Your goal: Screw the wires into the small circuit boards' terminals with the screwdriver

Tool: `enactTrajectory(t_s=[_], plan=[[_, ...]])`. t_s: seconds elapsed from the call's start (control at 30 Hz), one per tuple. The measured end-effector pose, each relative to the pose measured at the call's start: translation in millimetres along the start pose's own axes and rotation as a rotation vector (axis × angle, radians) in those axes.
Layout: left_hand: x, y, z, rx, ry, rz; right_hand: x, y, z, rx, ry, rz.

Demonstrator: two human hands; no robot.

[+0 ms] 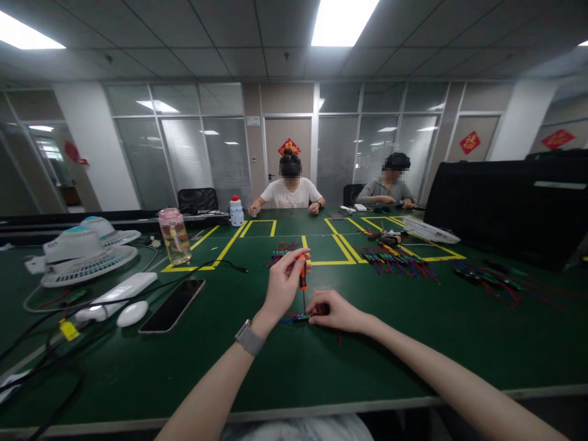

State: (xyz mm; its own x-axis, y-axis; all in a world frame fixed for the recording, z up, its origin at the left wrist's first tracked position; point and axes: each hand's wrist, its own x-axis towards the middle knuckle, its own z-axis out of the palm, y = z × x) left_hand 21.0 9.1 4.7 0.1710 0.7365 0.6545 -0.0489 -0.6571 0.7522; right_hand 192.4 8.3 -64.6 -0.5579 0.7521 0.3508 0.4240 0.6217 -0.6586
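My left hand is closed around the orange-and-black handle of a screwdriver. The screwdriver stands upright, and its thin shaft reaches down to a small green circuit board on the table. My right hand is closed, its fingertips pinching the board's right end. Something dark with red wires shows beneath the right fingers, partly hidden. Whether the tip sits in a screw is too small to tell.
Wired circuit boards lie in a bunch to the right, with more boards beyond. A phone, white mouse, bottle and fans stand left. Two people sit across the green table.
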Motion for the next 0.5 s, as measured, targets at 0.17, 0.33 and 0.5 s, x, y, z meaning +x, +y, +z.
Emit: enactTrajectory(t_s=[0.17,0.33,0.5], plan=[[-1.0,-0.2,-0.8,-0.055,-0.071,-0.032,0.1,2.1,-1.4,-0.012,-0.004,-0.005],[1.1,2.4,-1.9,-0.095,-0.042,-0.035,-0.3,5.0,-3.3,-0.023,-0.006,0.027],[4.6,2.4,-5.2,-0.055,-0.002,-0.06,-0.4,3.6,-4.3,-0.023,-0.007,0.017]])
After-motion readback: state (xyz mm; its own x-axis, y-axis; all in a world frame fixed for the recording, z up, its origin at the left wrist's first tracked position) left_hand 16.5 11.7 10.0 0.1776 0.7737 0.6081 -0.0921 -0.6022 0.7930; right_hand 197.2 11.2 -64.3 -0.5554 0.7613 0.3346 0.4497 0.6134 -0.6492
